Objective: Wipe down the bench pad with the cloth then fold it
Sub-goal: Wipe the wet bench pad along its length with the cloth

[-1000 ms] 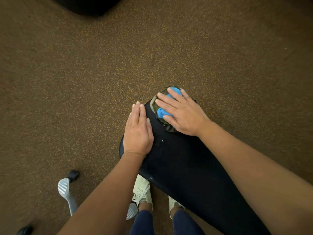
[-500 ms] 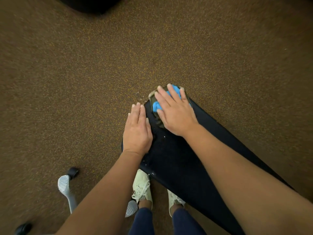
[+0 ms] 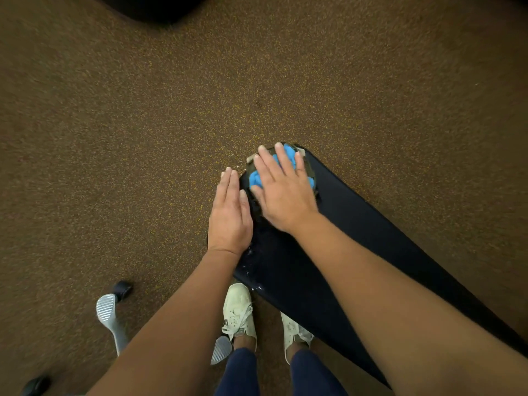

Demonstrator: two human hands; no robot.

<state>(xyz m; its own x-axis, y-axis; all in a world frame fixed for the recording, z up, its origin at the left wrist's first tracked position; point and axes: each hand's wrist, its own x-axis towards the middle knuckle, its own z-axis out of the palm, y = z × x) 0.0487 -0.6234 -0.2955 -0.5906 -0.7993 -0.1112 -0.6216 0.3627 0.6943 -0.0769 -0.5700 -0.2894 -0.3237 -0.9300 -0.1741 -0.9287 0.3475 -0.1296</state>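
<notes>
A long black bench pad [image 3: 357,224] runs from the middle of the view down to the lower right. A bunched blue and olive cloth [image 3: 258,178] lies on its far end. My right hand [image 3: 285,192] presses flat on the cloth, fingers spread, covering most of it. My left hand [image 3: 230,212] rests flat on the pad's left edge beside the cloth, fingers together and holding nothing. Small white specks dot the pad's near left edge.
Brown speckled carpet [image 3: 143,138] lies all around. A grey metal chair leg [image 3: 110,318] with a black castor [image 3: 123,288] stands at the lower left. My two pale shoes [image 3: 238,312] stand just under the pad's near edge. A dark object [image 3: 154,7] sits at the top.
My right hand has slid the cloth toward the pad's far left corner, closer to my left hand. The left hand has stayed on the pad's edge.
</notes>
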